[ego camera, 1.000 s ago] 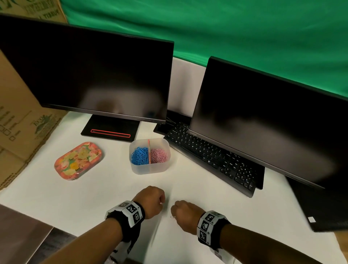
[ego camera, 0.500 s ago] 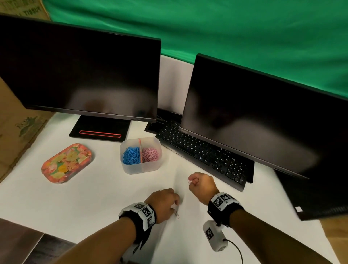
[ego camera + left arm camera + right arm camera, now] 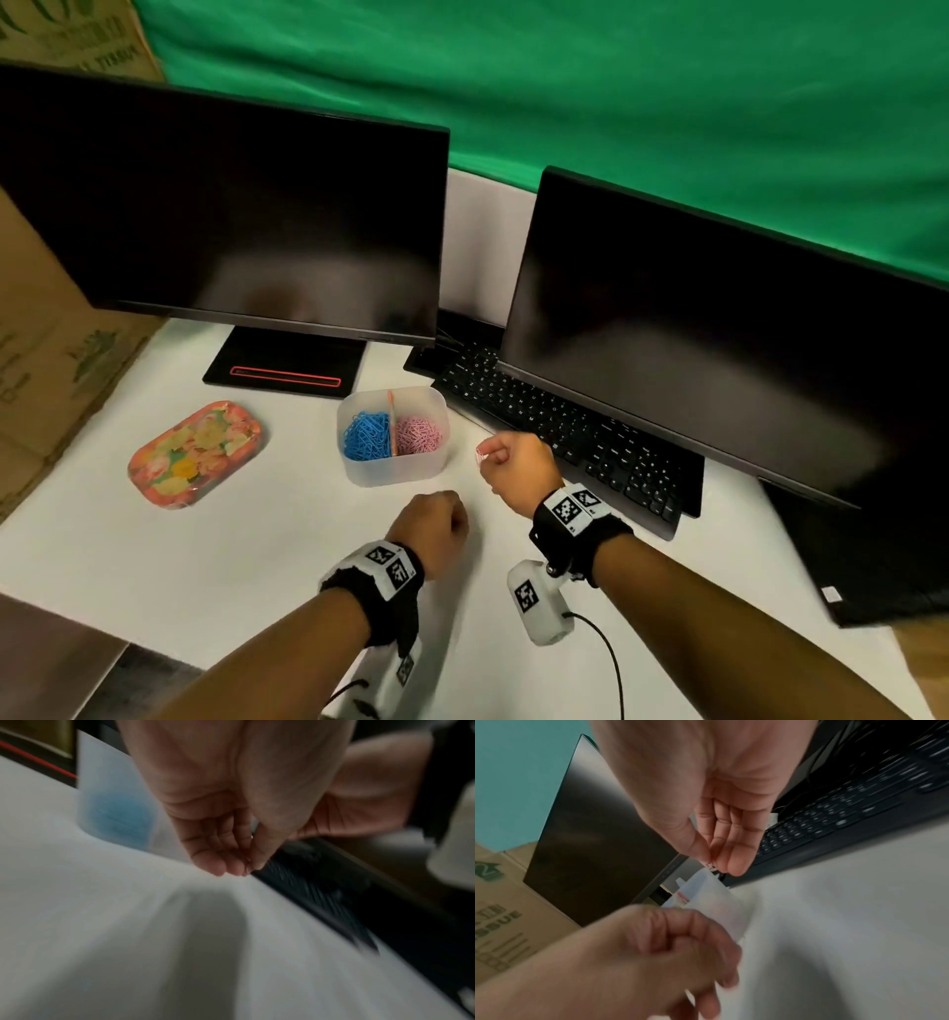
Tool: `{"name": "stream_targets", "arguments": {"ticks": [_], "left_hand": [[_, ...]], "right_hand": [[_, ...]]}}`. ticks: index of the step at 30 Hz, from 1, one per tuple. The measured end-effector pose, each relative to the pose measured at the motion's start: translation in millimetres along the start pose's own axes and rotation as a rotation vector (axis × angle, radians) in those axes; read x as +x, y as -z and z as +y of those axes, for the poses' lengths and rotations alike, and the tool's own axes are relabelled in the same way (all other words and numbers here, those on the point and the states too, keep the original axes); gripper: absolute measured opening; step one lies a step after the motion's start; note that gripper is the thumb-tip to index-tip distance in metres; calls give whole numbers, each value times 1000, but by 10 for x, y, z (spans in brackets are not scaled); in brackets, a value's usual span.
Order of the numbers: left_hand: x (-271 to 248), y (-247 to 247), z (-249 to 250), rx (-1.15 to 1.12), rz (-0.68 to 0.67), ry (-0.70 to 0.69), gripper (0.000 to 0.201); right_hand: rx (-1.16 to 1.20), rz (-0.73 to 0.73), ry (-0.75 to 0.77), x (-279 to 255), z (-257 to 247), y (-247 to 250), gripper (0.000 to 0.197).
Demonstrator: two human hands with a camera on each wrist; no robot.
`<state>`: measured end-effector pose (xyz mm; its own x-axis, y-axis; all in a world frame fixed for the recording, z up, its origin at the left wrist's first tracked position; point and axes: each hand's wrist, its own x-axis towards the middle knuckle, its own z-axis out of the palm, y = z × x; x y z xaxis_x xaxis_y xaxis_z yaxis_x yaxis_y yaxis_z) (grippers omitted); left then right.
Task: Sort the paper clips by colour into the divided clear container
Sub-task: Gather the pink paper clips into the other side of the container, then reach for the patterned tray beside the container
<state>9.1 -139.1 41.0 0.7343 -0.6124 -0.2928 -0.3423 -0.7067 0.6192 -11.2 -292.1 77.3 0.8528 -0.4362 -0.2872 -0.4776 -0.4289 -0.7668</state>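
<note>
The divided clear container [image 3: 390,475] stands mid-table, with blue paper clips [image 3: 365,434] in its left half and pink paper clips [image 3: 418,434] in its right half. My right hand [image 3: 488,457] hovers just right of the container and pinches a pale pink paper clip [image 3: 481,455] between thumb and fingertips. The right wrist view shows that clip [image 3: 709,865] above the container's rim [image 3: 706,882]. My left hand [image 3: 457,506] is below the container with its fingers curled. In the blurred left wrist view its thumb presses the fingertips [image 3: 231,866] on a small glinting paper clip [image 3: 252,836].
Two dark monitors [image 3: 231,221] [image 3: 719,334] stand behind, and a black keyboard [image 3: 565,431] lies under the right one. A floral tin [image 3: 195,455] sits left of the container. A cardboard box [image 3: 46,360] borders the left edge. White tabletop [image 3: 231,565] lies in front.
My right hand rose from the table and moved forward-left towards the container with its clip. My left hand moved forward. The clip lying by its fingers half a second ago no longer shows.
</note>
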Motion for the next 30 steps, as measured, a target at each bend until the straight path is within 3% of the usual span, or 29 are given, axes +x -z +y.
{"name": "stream_targets", "arguments": {"ticks": [2, 6, 10, 12, 15, 17, 20, 22, 25, 30], "left_hand": [[162, 269, -13, -218, 178, 96, 11], [456, 753, -105, -532, 336, 270, 14], [500, 983, -113, -470, 376, 231, 19], [442, 1097, -181, -438, 422, 189, 19], [336, 1339, -671, -248, 513, 178, 10], [261, 1532, -1112, -17, 472, 268, 33], [134, 1786, -1703, 296, 219, 518, 90], [70, 1853, -1949, 439, 110, 624, 112], [30, 1853, -2198, 519, 29, 682, 126], [49, 1857, -2258, 368, 36, 726, 116]], "right_hand": [[28, 15, 2, 130, -194, -67, 25], [33, 45, -4, 350, -508, -244, 25], [-20, 54, -39, 471, -636, -374, 17], [-38, 48, -54, 501, -607, -366, 22], [-81, 31, -78, 512, -472, -322, 29], [-117, 42, -95, 480, -335, -286, 29], [-104, 17, -127, 432, -131, -326, 24], [-24, -47, -124, 412, -27, -372, 23], [14, -68, -98, 427, 39, -422, 14], [54, -58, -126, 431, -39, -371, 12]]}}
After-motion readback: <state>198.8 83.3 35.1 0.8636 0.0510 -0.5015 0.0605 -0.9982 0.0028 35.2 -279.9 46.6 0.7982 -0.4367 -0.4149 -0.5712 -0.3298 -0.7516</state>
